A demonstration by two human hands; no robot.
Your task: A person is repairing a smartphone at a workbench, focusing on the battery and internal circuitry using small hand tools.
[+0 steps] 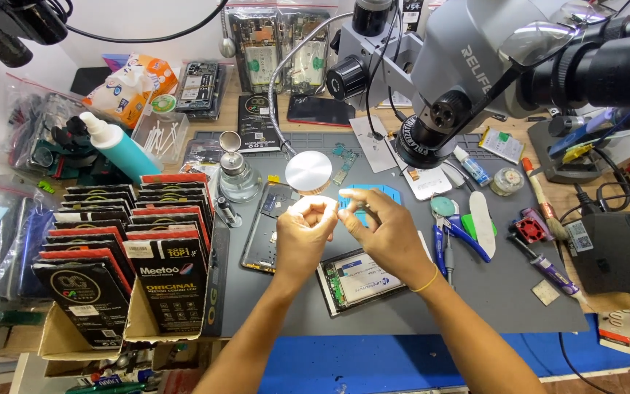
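Both hands, left hand [305, 228] and right hand [379, 226], pinch something tiny (possibly a small part, glare hides it) above the opened phone [267, 226], beneath the lamp [308, 171] for light.

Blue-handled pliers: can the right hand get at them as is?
Probably yes. The pliers lie uncovered on the mat just beside the right hand, but its fingers are pinching something small with the left hand.

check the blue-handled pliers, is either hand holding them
No, the blue-handled pliers lie on the grey mat, apart from the left hand and the right hand, which meet over it.
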